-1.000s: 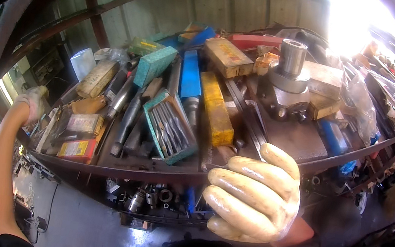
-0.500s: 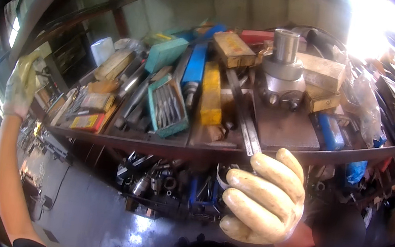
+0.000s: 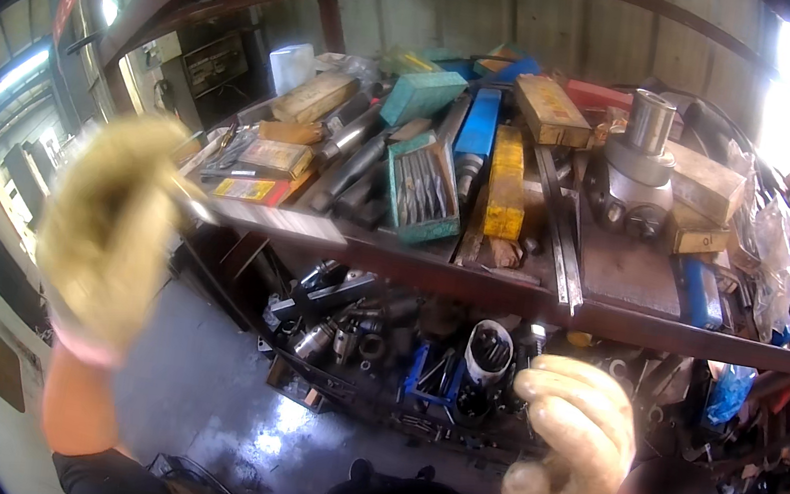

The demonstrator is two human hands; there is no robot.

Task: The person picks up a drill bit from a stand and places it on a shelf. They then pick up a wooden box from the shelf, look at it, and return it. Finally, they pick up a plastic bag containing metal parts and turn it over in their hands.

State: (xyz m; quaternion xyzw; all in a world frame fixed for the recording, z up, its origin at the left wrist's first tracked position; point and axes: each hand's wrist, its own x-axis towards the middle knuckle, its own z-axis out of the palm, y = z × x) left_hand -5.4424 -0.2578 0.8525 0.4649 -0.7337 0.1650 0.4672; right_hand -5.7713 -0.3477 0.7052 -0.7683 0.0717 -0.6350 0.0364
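Observation:
My left hand (image 3: 110, 227), in a worn pale glove and blurred, is raised at the left and grips one end of a flat grey metal strip (image 3: 273, 220). The strip points right, over the front left of a rusty metal shelf (image 3: 607, 322). My gloved right hand (image 3: 572, 439) hangs below the shelf's front edge, fingers curled into a fist with nothing visible in it. A long dark bar (image 3: 558, 235) lies on the shelf above it, apart from the hand.
The shelf is crowded: an open teal case of drill bits (image 3: 418, 190), a yellow box (image 3: 508, 177), a blue box (image 3: 479, 122), cardboard boxes and a heavy steel cylinder fitting (image 3: 639, 160). A lower shelf (image 3: 372, 340) holds dark tool holders. Grey concrete floor (image 3: 193, 391) lies below.
My left hand came away from the shelf's far left end toward me, now holding the flat strip. My right hand dropped from the shelf's front edge and curled shut.

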